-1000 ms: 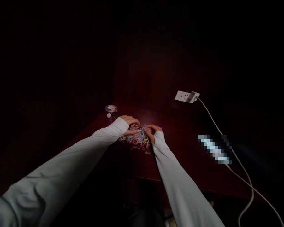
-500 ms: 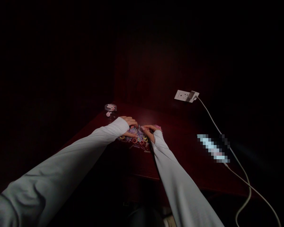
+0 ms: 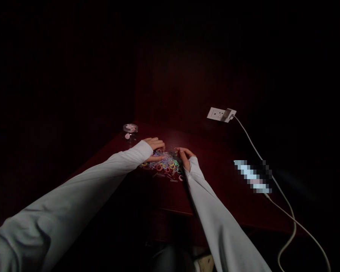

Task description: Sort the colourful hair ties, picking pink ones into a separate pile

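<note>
A heap of small multicoloured hair ties (image 3: 166,164), ring-shaped bands and thin loops, lies on the dark red table. My left hand (image 3: 155,147) rests at the heap's left side, thumb apart from the curved fingers and touching the ties. On the heap's right edge, my right hand (image 3: 186,155) has its thumb and fingertips pinched together. Whatever is between those tips is too small and dark to make out. Some loose pieces lie at the near side of the heap, between my wrists.
A clear round jar (image 3: 130,132) with pink-and-white pieces stands left, beyond my left hand. A wall socket (image 3: 221,114) holds a plugged-in charger, whose white cable (image 3: 248,136) runs down the right side. A blurred-out lit device (image 3: 252,176) lies at right.
My right hand has moved rightward off the middle of the heap, uncovering more hair ties. My left hand has stayed nearly in place. The view has shifted slightly.
</note>
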### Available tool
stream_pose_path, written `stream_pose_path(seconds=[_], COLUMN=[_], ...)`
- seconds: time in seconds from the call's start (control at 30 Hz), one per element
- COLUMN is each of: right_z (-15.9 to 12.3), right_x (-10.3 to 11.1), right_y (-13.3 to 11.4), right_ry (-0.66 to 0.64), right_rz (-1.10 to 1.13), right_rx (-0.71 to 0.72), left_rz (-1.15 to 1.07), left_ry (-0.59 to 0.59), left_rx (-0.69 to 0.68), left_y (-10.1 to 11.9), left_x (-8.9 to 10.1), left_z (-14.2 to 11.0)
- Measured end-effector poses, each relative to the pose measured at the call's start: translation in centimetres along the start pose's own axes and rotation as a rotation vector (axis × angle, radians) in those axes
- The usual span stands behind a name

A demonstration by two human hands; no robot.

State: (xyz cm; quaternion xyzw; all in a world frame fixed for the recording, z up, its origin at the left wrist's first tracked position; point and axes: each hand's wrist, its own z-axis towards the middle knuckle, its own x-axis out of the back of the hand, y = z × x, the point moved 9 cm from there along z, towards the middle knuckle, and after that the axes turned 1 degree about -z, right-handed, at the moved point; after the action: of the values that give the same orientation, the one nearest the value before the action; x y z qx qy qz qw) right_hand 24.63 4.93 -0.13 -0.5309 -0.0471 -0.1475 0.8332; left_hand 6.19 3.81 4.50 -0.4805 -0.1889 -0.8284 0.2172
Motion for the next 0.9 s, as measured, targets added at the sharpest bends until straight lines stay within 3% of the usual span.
stream_pose_path(seconds=[0.2,0.43,0.67,0.9], right_z=[-0.6,-0.7,-1.8,-2.0], right_x=[0.7,1.0,-0.2,-0.3], right_y=[0.1,0.9,-1.2,-0.9], right_ry=[-0.056,-0.153,-0.221,-0.229], right_rz=[-0.104,-0.187,-0.411,-0.435], right_rx=[0.029,0.041,0.221,0.174], left_rz=[-0.122,-0.207,-0.223,-0.172], left_ry=[-0.039,-0.036,-0.066,-0.054], left_rx=[-0.155,-0.246,-0.225,-0.206], left_y=[2.5,2.2,1.9,2.1], left_x=[-1.4,-1.5,-1.9,-1.4], left_z=[-0.1,-0.3,-0.2,-0.4])
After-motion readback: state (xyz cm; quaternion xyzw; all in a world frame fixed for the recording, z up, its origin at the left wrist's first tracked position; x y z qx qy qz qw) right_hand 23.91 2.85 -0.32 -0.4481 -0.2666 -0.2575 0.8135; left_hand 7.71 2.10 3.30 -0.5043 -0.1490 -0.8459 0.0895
